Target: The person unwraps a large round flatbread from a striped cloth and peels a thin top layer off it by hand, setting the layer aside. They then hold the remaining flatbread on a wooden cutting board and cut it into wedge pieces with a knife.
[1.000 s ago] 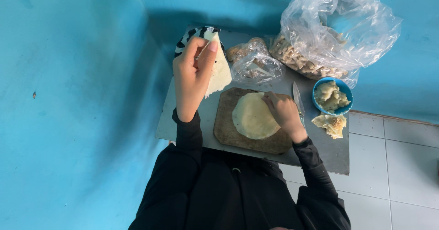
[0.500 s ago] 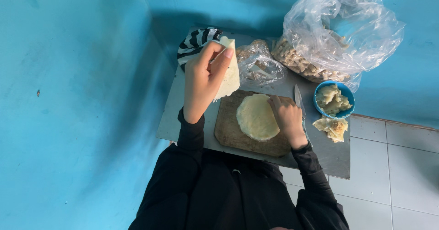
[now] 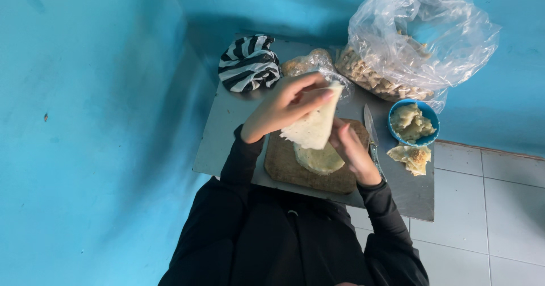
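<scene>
Dough wrapper (image 3: 312,126), pale and folded into a rough triangle, was pinched at its upper corner between the thumb and fingertips of the left hand (image 3: 282,107), which held it up in the air above the wooden cutting board (image 3: 295,169). The fingers of that hand were curled closed around the wrapper's edge. The right hand (image 3: 350,149) sat just beside and below it, its fingers bent toward the wrapper's lower edge; whether they actually gripped it could not be told. Under both hands a round flat sheet of dough (image 3: 319,159) lay on the board.

The board rested on a small grey table (image 3: 227,132). A knife (image 3: 370,138) lay on the table along the board's right side. Further right stood a blue bowl (image 3: 392,128) with yellowish filling, and near it a folded dumpling piece (image 3: 411,158) lay on the tabletop. Behind the hands were a small clear bag (image 3: 309,63) and a large clear plastic bag (image 3: 420,42) of pale pieces. A black-and-white striped cloth (image 3: 248,63) sat at the table's far left corner. Black sleeves covered both arms.
</scene>
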